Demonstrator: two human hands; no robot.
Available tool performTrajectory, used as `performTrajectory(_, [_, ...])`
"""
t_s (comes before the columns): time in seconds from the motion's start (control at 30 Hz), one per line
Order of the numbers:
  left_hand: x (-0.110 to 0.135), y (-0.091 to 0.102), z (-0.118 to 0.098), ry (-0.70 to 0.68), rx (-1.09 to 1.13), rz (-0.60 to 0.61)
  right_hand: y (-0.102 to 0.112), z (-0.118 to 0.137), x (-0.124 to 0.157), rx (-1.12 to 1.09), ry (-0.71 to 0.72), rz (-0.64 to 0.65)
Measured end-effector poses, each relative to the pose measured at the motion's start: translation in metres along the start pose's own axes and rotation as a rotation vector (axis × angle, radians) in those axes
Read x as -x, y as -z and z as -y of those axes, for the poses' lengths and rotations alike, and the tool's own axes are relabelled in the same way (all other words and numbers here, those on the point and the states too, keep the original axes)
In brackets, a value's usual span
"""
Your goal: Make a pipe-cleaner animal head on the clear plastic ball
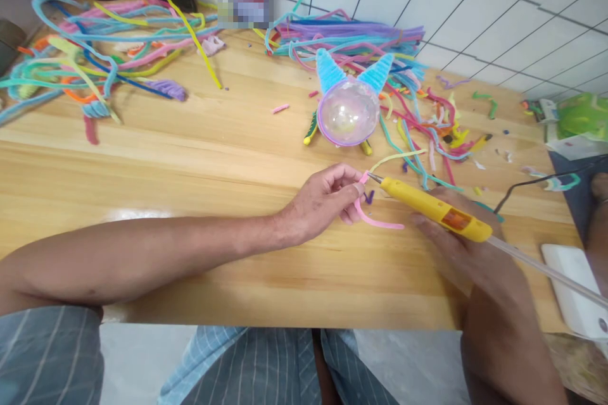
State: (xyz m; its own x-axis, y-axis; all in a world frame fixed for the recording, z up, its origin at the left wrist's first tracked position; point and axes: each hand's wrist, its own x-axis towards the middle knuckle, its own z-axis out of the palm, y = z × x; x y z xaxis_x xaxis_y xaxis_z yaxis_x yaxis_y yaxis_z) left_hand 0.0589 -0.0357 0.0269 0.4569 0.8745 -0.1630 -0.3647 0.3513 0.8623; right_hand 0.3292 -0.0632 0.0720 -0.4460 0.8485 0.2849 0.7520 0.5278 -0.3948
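The fingers of the left hand (327,199) pinch the pink pipe cleaner (375,218), whose right side meets the glue pen (434,207) tip, gripped by the right hand (468,253).

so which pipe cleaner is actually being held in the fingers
The short pink pipe cleaner, pinched by the left hand at the yellow glue pen tip in the right hand. All the others lie loose on the table.

A single head-worn camera looks forward and down, close over the wooden table (190,158).
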Motion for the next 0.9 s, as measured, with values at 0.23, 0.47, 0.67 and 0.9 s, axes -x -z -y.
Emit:
performTrajectory(0.23, [0.0,0.0007,0.0003,-0.015,-0.005,0.013,-0.0001,0.0013,-0.0008,0.001,0.003,0.001])
performTrajectory(0.47, [-0.0006,0.0008,0.0018,-0.01,0.001,0.009,0.0006,0.0048,-0.0037,0.017,0.018,-0.001])
performTrajectory(0.67, [-0.0008,0.0014,0.0026,-0.033,0.008,0.017,-0.0005,0.0017,-0.0013,0.006,-0.001,0.006])
performTrajectory(0.9, [-0.0008,0.0003,0.0015,-0.026,0.007,0.011,0.0004,0.0021,-0.0016,0.002,-0.003,0.013])
